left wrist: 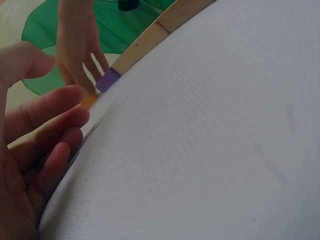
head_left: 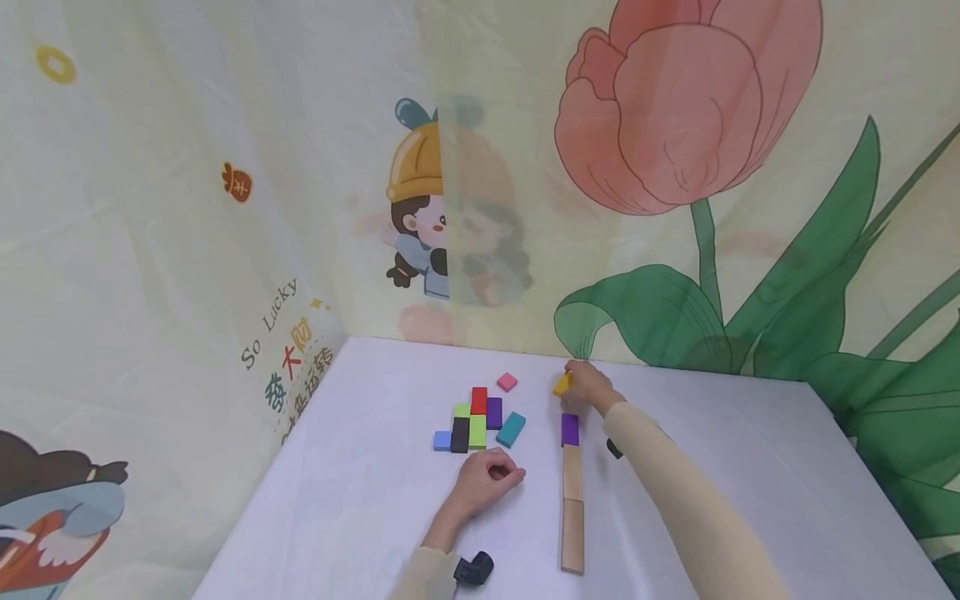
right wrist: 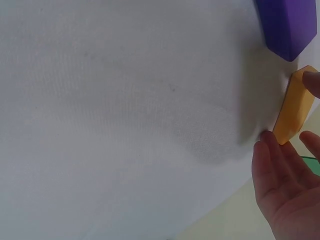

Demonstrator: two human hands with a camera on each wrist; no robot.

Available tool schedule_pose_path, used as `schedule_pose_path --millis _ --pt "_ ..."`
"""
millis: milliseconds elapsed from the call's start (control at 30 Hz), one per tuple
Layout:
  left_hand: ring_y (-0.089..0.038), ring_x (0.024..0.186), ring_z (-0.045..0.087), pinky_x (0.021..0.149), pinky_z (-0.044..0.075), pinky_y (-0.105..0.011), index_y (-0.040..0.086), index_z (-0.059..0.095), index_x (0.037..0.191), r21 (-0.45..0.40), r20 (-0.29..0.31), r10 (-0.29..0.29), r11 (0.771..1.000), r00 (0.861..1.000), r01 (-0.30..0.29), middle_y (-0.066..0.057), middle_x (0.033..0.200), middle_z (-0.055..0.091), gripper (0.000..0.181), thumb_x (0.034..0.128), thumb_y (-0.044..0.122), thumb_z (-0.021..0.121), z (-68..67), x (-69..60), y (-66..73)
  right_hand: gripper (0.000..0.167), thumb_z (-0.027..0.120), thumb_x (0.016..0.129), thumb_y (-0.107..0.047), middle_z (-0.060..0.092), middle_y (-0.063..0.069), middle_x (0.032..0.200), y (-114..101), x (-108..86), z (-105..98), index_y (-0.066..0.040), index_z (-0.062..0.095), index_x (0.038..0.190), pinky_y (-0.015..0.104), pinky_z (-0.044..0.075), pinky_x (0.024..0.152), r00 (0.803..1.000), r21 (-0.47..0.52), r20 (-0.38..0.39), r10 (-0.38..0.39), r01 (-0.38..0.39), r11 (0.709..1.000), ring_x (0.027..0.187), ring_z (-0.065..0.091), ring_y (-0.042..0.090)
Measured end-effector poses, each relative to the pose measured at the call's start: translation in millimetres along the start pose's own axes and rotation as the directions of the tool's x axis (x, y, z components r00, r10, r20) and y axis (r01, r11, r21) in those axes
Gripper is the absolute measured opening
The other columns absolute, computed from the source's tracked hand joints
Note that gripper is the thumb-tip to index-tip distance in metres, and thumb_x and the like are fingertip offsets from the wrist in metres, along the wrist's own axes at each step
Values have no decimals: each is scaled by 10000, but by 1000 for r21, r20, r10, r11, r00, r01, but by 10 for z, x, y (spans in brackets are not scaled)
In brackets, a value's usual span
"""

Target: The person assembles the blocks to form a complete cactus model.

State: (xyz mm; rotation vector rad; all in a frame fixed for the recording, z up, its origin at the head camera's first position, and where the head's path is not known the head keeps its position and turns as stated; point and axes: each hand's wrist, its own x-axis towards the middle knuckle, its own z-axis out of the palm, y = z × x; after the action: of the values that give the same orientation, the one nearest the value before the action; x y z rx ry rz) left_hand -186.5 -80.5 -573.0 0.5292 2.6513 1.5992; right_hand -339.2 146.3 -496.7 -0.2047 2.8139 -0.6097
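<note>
My right hand pinches a yellow block between thumb and fingers, just beyond the far end of a line of blocks. In the right wrist view, the yellow block lies near the tip of the purple block, with my right hand around it. That line consists of a purple block and two wooden blocks. My left hand rests left of the line, fingers loosely curled with nothing held; the left wrist view shows the hand empty too.
Left of the line lies a group of blocks: red, black, blue, light green and purple. A teal block and a pink block lie beside it. Patterned cloth hangs behind the white table.
</note>
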Motion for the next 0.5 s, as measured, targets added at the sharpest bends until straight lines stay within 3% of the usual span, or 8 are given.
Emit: schedule_pose_path --millis 267,500 --pt "-27 715 544 694 492 -199 164 732 809 -2 2 8 1000 1000 -8 113 765 615 158 906 287 711 3 13 6 627 739 809 -90 573 228 1238 57 -10 -34 84 481 1353 472 471 921 1000 18 18 10 -10 1000 1009 556 314" --pt "-26 723 544 701 493 -197 158 732 814 -1 1 -1 1000 1000 1 113 773 617 157 905 285 711 -5 2 -7 611 754 778 -35 556 271 1234 96 -29 -35 140 497 1304 472 464 962 998 68 38 -57 54 996 1045 553 356"
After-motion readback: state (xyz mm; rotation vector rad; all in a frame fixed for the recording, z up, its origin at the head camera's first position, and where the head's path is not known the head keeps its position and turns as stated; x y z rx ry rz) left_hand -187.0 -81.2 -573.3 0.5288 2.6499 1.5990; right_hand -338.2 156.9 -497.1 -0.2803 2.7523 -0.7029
